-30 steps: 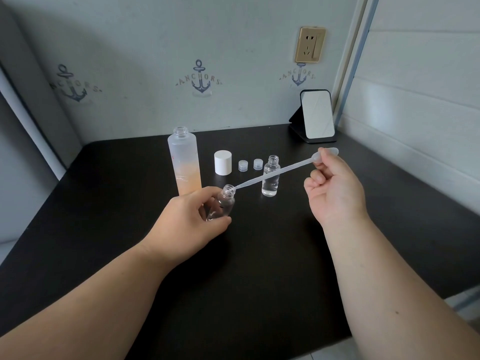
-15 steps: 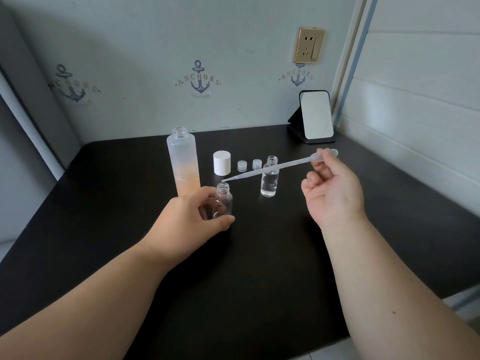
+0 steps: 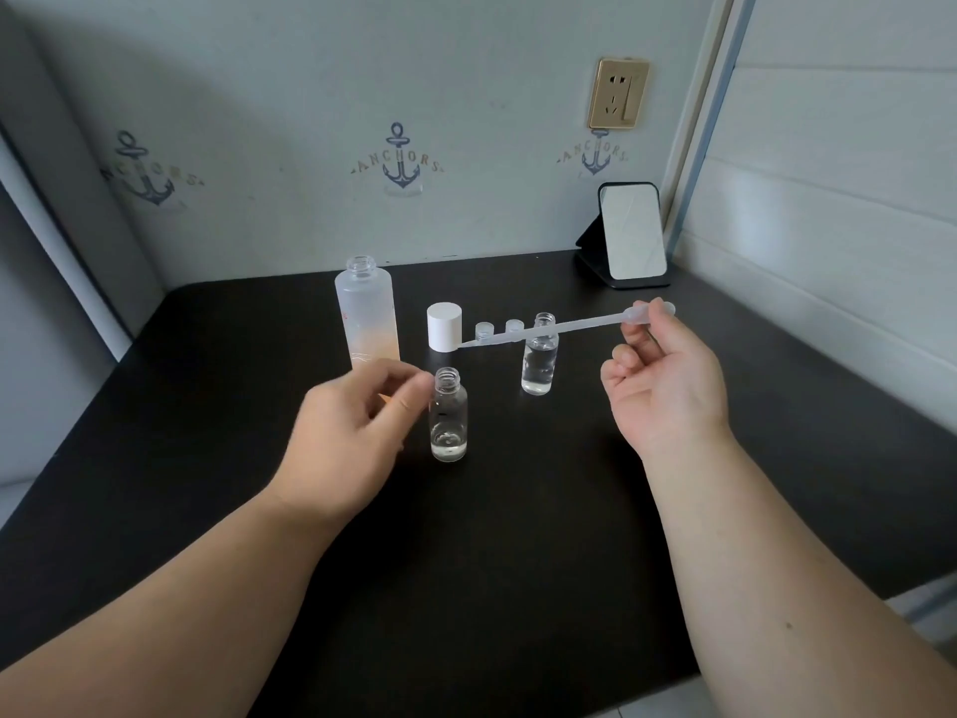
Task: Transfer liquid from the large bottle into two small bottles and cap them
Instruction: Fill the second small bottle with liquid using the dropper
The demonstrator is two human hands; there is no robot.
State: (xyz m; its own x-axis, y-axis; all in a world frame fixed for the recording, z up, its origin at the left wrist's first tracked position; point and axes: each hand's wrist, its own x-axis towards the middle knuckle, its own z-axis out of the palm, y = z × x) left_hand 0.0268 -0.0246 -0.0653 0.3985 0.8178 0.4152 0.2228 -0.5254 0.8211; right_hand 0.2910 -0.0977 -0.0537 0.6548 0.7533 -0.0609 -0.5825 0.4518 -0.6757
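The uncapped frosted large bottle [image 3: 367, 313] stands at the back with peach liquid in its lower part. One small clear bottle [image 3: 448, 422] stands upright and uncapped on the black table [image 3: 518, 536], with a little liquid at its bottom. My left hand [image 3: 347, 432] is just left of it, fingers loosely curled, fingertips by its neck without gripping it. My right hand [image 3: 668, 386] pinches the bulb of a plastic pipette [image 3: 569, 326], whose tip points left near the white cap [image 3: 444, 326]. The second small bottle [image 3: 539, 365], about half full, stands behind the pipette.
Two small clear caps [image 3: 484, 331] sit side by side between the white cap and the second small bottle. A small standing mirror [image 3: 632, 233] is at the back right corner. Walls close off the table at the back and right.
The pipette tip has come out of the near small bottle and risen toward the back. My left hand has set that bottle upright and let go of it.
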